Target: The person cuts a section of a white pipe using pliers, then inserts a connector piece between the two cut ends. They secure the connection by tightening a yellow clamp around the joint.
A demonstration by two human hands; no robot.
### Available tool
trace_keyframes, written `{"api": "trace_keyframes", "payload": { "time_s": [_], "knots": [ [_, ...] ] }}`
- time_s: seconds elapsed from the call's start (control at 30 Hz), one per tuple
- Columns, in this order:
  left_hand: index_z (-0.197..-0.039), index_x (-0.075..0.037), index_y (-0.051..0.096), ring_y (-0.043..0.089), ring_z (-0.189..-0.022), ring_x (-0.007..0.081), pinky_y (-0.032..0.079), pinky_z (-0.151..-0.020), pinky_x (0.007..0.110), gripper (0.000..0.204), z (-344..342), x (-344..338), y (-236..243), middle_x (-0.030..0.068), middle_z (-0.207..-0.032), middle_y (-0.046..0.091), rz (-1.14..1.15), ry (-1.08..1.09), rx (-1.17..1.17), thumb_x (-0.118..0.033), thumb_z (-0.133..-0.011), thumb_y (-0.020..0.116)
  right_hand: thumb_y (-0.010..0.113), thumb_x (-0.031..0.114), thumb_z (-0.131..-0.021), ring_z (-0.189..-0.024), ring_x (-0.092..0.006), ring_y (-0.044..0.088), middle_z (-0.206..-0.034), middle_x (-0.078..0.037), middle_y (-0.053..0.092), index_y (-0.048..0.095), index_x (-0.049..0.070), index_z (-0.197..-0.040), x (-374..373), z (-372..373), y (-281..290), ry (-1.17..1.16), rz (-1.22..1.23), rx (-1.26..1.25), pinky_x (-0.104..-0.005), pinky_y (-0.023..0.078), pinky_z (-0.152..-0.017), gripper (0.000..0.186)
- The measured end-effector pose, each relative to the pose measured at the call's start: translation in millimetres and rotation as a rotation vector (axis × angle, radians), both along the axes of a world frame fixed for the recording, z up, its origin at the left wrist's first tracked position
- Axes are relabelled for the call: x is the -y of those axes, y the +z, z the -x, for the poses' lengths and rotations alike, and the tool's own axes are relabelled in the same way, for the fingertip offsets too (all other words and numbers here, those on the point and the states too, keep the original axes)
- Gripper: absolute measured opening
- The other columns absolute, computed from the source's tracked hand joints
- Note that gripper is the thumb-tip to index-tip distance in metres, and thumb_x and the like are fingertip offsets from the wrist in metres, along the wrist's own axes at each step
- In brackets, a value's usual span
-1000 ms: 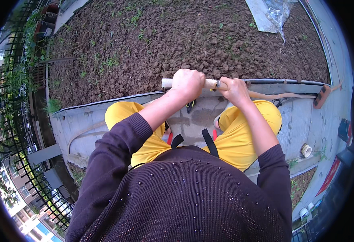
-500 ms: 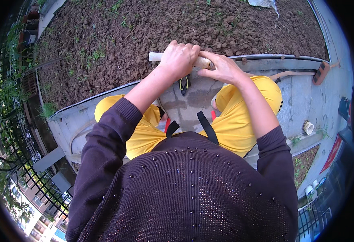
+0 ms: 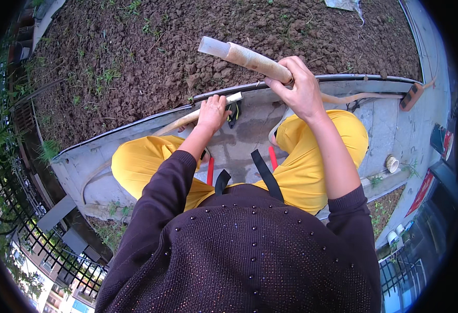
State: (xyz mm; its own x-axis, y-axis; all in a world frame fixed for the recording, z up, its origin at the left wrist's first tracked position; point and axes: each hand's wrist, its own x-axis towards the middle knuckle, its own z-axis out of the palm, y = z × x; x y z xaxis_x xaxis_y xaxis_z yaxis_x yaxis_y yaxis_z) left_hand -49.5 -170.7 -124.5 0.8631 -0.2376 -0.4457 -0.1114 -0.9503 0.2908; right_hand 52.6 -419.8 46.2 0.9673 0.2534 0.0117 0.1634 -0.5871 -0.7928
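Note:
My right hand (image 3: 301,88) is closed around a tan length of hose (image 3: 260,61), raised over the soil's edge. A whitish plastic pipe (image 3: 214,47) sticks out of its far left end. Lower and to the left, my left hand (image 3: 213,111) grips the end of another pale hose (image 3: 179,124), which runs back left past my knee. Its cut end pokes out to the right of my fingers. On the paving just beyond that end lie black-and-yellow pliers (image 3: 233,115), partly hidden by the hand and hose.
Dug brown soil (image 3: 161,57) lies ahead, behind a low concrete edging (image 3: 130,125). At the right a hose stretch (image 3: 364,97) reaches a reddish brick (image 3: 411,97). A small white cup (image 3: 392,164) lies farther right. A metal fence (image 3: 57,245) stands at the left.
My hands have come apart. The left moved down and left onto the other hose's end; the right still holds the hose with the pipe, now lifted and pointing up left.

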Motion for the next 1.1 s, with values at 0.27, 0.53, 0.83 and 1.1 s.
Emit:
{"api": "trace_keyframes", "payload": {
  "time_s": [0.27, 0.53, 0.83, 1.1],
  "knots": [
    [-0.109, -0.013, 0.059, 0.058, -0.112, 0.0324, 0.046, -0.089, 0.048, 0.032, -23.9, 2.1, -36.2, 0.0113, -0.11, 0.063, -0.003, 0.066, -0.101, -0.03, -0.085, 0.073, 0.083, 0.029, -0.079, -0.077, -0.0297, 0.059, -0.083, -0.01, 0.058, 0.062, 0.001, -0.09, -3.2, -1.6, 6.9, -0.014, -0.03, 0.078, -0.0389, 0.048, -0.068, 0.037],
    [-0.108, -0.008, 0.049, 0.065, -0.096, 0.0421, 0.049, -0.08, 0.05, 0.035, -70.8, -89.4, 70.7, 0.0209, -0.095, 0.068, 0.387, 0.33, -0.11, -0.037, -0.094, 0.062, 0.071, 0.01, -0.077, -0.083, -0.0339, 0.062, -0.088, -0.013, 0.063, 0.06, 0.004, -0.1, -13.4, -3.6, 6.9, 0.042, 0.01, 0.146, -0.042, 0.05, -0.073, 0.026],
    [-0.103, -0.008, 0.052, 0.066, -0.086, 0.0444, 0.05, -0.074, 0.053, 0.051, -75.7, -117.7, 182.6, 0.0214, -0.082, 0.068, 0.336, 0.153, 0.068, -0.059, -0.098, 0.051, 0.07, 0.021, -0.089, -0.098, -0.0353, 0.068, -0.114, -0.011, 0.067, 0.053, 0.02, -0.136, -42.7, -16.4, 17.7, 0.33, 0.026, 0.147, -0.0427, 0.056, -0.08, 0.049],
    [-0.099, -0.005, 0.055, 0.065, -0.085, 0.0447, 0.048, -0.073, 0.054, 0.057, -72.4, -97.8, 174.7, 0.0232, -0.079, 0.067, 0.351, 0.171, -0.048, -0.062, -0.096, 0.051, 0.064, 0.025, -0.094, -0.094, -0.0336, 0.068, -0.109, -0.011, 0.066, 0.046, 0.028, -0.146, -61.7, -26.2, 6.1, 0.475, -0.007, 0.012, -0.0419, 0.055, -0.08, 0.055]
  ]
}}
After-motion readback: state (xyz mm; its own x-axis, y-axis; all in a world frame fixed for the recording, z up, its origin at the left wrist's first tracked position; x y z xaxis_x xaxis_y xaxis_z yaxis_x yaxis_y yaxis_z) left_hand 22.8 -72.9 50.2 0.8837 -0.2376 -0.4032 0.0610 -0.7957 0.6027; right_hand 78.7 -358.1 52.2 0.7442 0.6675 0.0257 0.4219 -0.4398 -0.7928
